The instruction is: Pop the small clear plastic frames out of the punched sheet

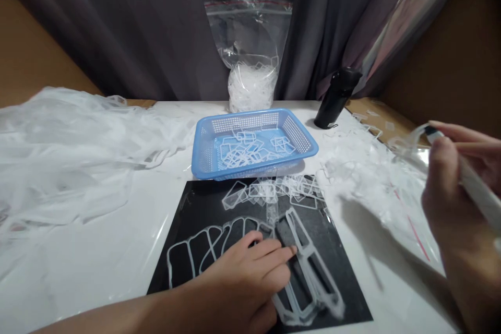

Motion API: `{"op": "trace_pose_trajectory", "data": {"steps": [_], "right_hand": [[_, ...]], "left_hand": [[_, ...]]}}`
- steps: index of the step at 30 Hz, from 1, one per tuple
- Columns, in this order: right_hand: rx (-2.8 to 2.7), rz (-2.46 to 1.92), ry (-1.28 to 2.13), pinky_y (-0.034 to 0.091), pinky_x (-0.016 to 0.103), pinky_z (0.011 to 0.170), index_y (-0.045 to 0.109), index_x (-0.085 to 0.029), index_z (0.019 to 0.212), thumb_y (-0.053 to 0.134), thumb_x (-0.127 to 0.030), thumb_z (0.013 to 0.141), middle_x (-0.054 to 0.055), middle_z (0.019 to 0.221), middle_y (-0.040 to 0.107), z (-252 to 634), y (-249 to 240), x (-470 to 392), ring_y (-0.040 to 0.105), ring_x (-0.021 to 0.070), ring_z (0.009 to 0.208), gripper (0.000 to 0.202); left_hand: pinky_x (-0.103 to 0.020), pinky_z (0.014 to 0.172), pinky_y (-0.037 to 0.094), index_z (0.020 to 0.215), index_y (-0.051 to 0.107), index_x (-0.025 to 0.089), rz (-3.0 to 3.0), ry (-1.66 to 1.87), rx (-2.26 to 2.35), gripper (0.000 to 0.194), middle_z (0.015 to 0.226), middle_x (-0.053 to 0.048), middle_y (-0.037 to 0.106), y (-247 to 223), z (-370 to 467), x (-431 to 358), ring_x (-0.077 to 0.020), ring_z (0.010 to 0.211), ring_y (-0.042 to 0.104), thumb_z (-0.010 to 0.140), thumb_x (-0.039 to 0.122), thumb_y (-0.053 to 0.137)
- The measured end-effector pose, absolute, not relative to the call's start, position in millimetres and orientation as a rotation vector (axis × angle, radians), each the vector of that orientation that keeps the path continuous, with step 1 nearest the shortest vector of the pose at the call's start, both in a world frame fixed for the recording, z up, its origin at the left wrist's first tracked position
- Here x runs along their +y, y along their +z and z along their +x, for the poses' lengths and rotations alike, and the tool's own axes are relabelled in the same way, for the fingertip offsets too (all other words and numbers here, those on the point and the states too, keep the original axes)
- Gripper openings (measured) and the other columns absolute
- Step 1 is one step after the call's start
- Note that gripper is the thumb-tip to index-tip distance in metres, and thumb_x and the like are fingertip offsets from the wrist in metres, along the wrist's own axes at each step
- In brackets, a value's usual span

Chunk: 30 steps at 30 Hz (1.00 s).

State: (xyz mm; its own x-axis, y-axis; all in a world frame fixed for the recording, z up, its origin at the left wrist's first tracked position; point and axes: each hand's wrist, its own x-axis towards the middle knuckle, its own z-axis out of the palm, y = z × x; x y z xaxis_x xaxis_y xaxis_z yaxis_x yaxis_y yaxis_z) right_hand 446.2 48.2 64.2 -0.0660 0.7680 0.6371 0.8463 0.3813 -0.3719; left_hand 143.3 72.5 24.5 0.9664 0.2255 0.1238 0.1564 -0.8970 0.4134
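Note:
My left hand point(250, 276) lies palm down over a black board point(352, 292), fingers mostly stretched out. Its index fingertip touches a narrow translucent white frame piece point(309, 250), one of several long looped pieces at the board's right side. More white looped frames point(207, 242) lie left of the hand, partly under it. My right hand point(450, 188), raised at the right edge, is closed around a long pale pen-like tool point(479, 188) with a dark part near its front end. A blurred whitish bit shows at that end; I cannot make out what it is.
Small clear rectangular frames point(274, 190) are heaped along the board's back edge. Behind stands a blue basket point(198, 151) with more frames, then a filled zip bag point(252, 83) and a black bottle point(334, 99). White plastic material point(70, 151) lies left; clear plastic bags point(371, 177) lie right.

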Motion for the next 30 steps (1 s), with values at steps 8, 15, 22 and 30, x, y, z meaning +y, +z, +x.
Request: {"op": "trace_pose_trajectory", "data": {"steps": [8,15,22,30], "right_hand": [[-1.779,-1.435,0.116,0.056,0.036,0.084,0.063,-0.024,0.086,0.060,-0.028,0.095,0.006,0.113,0.072,417.3,56.9,43.7,0.069,0.0243,0.104,0.010],[-1.940,-1.279,0.616,0.051,0.028,0.081,0.058,-0.021,0.079,0.056,-0.019,0.096,0.005,0.101,0.070,410.1,57.4,42.6,0.067,0.0165,0.091,0.017],[-2.258,-1.091,1.064,0.047,0.028,0.079,0.055,-0.018,0.080,0.049,-0.021,0.099,0.005,0.092,0.066,401.2,49.2,39.9,0.062,0.0151,0.087,0.021],[-2.281,-1.230,0.839,0.039,0.026,0.066,0.052,-0.019,0.078,0.044,-0.027,0.101,0.000,0.070,0.055,411.0,53.1,43.6,0.051,0.0129,0.066,0.026]], "left_hand": [[-0.040,0.106,0.031,0.101,0.055,0.018,2.680,0.279,0.277,0.019,0.135,-0.007,0.060,23.0,143.6,73.0,-0.0236,0.114,0.057,0.082,0.020,0.051],[-0.036,0.097,0.037,0.088,0.053,0.018,2.704,0.283,0.294,0.009,0.116,-0.006,0.064,23.5,143.2,71.5,-0.0208,0.098,0.058,0.079,0.019,0.051],[-0.035,0.078,0.038,0.082,0.051,0.019,2.744,0.260,0.396,0.006,0.098,-0.004,0.063,23.0,145.8,67.9,-0.0181,0.079,0.051,0.076,0.020,0.051],[-0.035,0.063,0.028,0.073,0.043,0.020,2.758,0.363,0.364,0.012,0.072,0.001,0.048,20.4,143.4,69.5,-0.0159,0.064,0.037,0.066,0.020,0.053]]}}
